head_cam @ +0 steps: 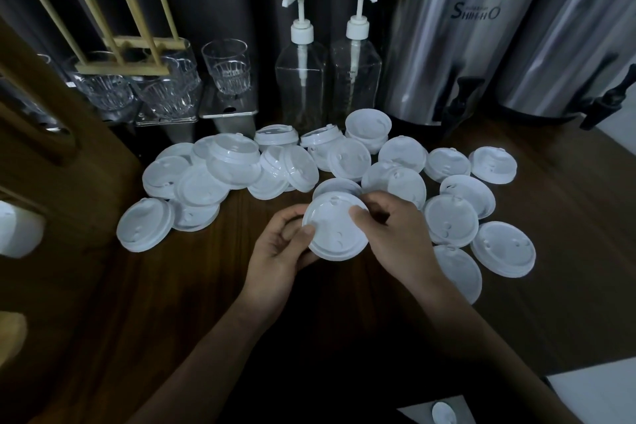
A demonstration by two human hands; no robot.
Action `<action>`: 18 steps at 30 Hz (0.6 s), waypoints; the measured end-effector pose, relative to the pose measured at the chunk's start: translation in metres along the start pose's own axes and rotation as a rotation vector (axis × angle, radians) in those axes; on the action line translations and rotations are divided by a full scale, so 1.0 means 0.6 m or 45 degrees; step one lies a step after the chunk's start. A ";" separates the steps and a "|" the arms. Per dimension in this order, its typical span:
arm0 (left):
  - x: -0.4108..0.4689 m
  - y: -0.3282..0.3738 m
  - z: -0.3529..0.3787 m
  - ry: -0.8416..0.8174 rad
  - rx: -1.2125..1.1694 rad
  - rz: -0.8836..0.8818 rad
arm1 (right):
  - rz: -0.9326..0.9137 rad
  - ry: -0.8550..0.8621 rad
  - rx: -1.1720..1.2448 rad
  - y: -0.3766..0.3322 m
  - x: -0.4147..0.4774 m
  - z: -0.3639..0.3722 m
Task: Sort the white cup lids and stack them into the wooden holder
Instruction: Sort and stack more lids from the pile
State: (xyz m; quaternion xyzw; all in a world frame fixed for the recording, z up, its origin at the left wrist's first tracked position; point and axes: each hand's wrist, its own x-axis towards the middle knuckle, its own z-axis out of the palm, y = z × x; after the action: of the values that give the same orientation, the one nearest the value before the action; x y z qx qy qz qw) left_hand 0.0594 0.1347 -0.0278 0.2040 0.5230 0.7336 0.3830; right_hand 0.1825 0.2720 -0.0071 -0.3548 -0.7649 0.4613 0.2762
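Observation:
Both hands hold one white cup lid (pixel 335 227) just above the dark wooden table (pixel 172 286). My left hand (pixel 280 251) grips its left rim, thumb on top. My right hand (pixel 392 234) pinches its right rim. Several more white lids lie scattered behind and to both sides, some overlapping in a heap (pixel 223 172), others lying singly at the right (pixel 502 248). The wooden holder (pixel 125 60), a frame with thin upright dowels, rests on top of drinking glasses at the back left and holds no lids.
Clear glasses (pixel 227 67) stand at the back left. Two pump bottles (pixel 303 79) stand behind the lids. Two steel dispensers (pixel 457 31) with black taps fill the back right. A wooden piece (pixel 44 134) rises at the left. One lid (pixel 444 413) lies at the bottom edge.

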 end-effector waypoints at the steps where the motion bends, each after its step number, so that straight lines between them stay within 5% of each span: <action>1: 0.001 -0.002 -0.001 0.010 0.032 0.007 | 0.006 -0.007 0.006 0.001 0.001 0.000; 18: 0.023 -0.011 0.004 -0.191 0.075 0.057 | 0.043 0.004 0.052 0.013 0.020 -0.011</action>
State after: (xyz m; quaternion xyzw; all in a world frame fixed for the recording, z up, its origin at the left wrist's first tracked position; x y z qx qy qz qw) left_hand 0.0547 0.1481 -0.0342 0.2813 0.5095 0.7089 0.3984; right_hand 0.1828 0.2873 -0.0101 -0.3626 -0.7487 0.4809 0.2769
